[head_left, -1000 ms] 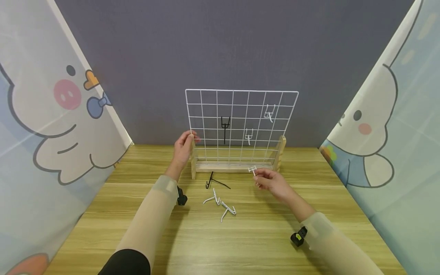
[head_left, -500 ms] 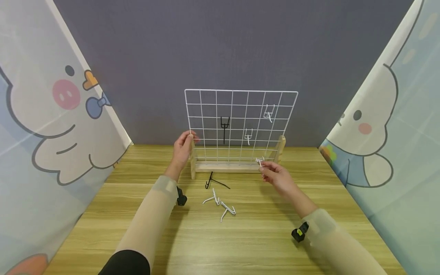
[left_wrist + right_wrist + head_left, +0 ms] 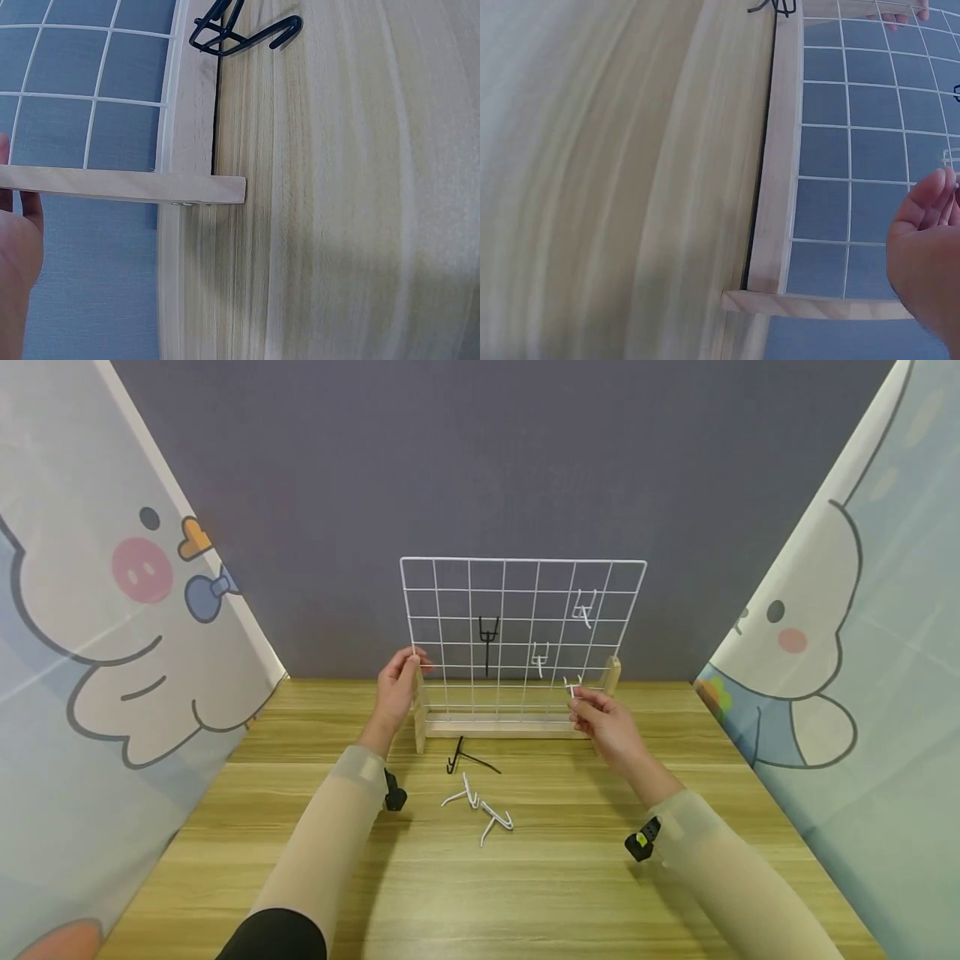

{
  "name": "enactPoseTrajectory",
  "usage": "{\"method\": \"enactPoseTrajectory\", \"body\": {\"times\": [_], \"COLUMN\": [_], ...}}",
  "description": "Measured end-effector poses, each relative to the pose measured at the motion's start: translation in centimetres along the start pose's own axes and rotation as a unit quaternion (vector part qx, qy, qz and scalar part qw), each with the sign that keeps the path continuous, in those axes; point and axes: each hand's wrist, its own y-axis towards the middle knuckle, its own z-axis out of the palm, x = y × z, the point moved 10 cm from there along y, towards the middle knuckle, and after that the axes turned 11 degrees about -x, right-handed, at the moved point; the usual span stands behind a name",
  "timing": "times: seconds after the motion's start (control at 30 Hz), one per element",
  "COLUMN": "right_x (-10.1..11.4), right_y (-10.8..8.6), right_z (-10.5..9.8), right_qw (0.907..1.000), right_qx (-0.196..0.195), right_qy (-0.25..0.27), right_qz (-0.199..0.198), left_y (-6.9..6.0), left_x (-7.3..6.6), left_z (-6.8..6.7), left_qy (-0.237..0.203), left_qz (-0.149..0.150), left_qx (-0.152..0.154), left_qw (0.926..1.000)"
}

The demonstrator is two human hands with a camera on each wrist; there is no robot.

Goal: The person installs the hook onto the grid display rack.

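A white wire grid [image 3: 521, 560] stands upright in a wooden base [image 3: 495, 727]. My left hand [image 3: 395, 689] grips the left wooden post [image 3: 120, 184], its thumb in front and fingertips past the far side. Between thumb and fingers, my right hand [image 3: 611, 727] pinches the stem of a white wire hook [image 3: 572, 684], prongs up, in front of the grid's lower right. Whether the prongs touch the wires I cannot tell. A black hook [image 3: 488, 635] and two white hooks, one upper right [image 3: 583, 611] and one lower [image 3: 540, 659], hang on the grid.
On the wooden table [image 3: 570, 893], before the base, lie a black hook [image 3: 459, 754] and two white hooks, one on the left [image 3: 468, 791] and one nearer me [image 3: 495, 815]. A dark grey panel [image 3: 517, 460] rises behind, with cartoon-printed cloths [image 3: 795, 760] at both sides.
My right hand has carried the white hook up and slightly right, from before the base to the grid's lower right area. The left hand keeps its grip on the post.
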Motion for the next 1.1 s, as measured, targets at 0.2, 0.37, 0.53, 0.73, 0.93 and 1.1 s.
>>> {"method": "enactPoseTrajectory", "body": {"times": [0.2, 0.37, 0.53, 0.73, 0.93, 1.1], "right_x": [0.2, 0.4, 0.5, 0.6, 0.7, 0.7], "right_y": [0.8, 1.4, 1.7, 1.8, 1.8, 1.9], "right_z": [0.4, 0.6, 0.7, 0.5, 0.6, 0.7], "right_qw": [0.9996, 0.9991, 0.9987, 0.9984, 0.9982, 0.9981], "right_qx": [-0.021, -0.033, -0.045, -0.054, -0.055, -0.057], "right_qy": [0.02, 0.027, 0.023, 0.004, -0.007, -0.012], "right_qz": [-0.001, -0.006, -0.013, -0.018, -0.021, -0.02], "left_y": [-0.1, -0.2, 0.0, -0.1, -0.1, 0.0], "left_x": [0.0, -0.2, -0.2, -0.2, -0.3, -0.1], "left_z": [0.0, 0.1, 0.0, 0.1, 0.0, -0.1], "left_qy": [-0.003, 0.001, -0.001, 0.007, 0.003, 0.009], "left_qz": [-0.006, -0.002, 0.004, 0.003, 0.005, 0.001], "left_qx": [0.001, 0.001, -0.005, 0.002, 0.001, -0.003], "left_qw": [1.0, 1.0, 1.0, 1.0, 1.0, 0.9999]}}
